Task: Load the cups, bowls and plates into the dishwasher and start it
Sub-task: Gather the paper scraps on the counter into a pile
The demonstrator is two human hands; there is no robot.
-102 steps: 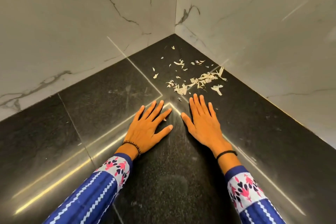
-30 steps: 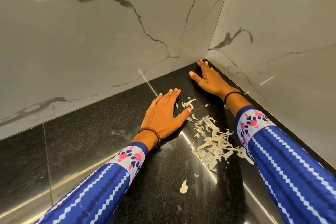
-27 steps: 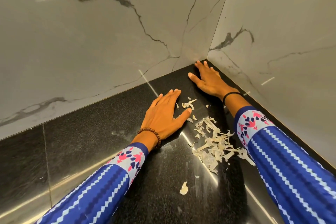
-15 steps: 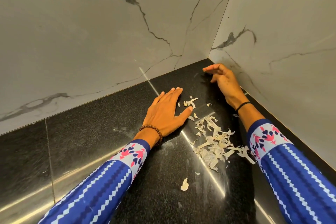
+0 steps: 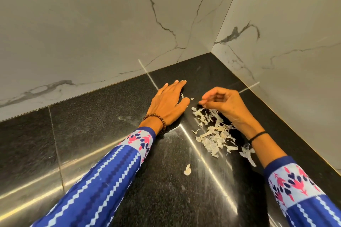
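No cup, bowl, plate or dishwasher is in view. My left hand lies flat, fingers straight, on the black stone counter near the corner. My right hand stands on its edge beside it, fingers curled in towards the thumb. I see nothing held between its fingers. A heap of pale papery peel scraps lies against my right hand and wrist. A few small scraps sit between the two hands.
Marble walls close the corner on the left and the right. A single loose scrap lies nearer to me on the counter. Bright light streaks run across the polished stone.
My right hand has drawn back from the far corner towards me and curled its fingers beside the scraps. My left hand stays flat in place.
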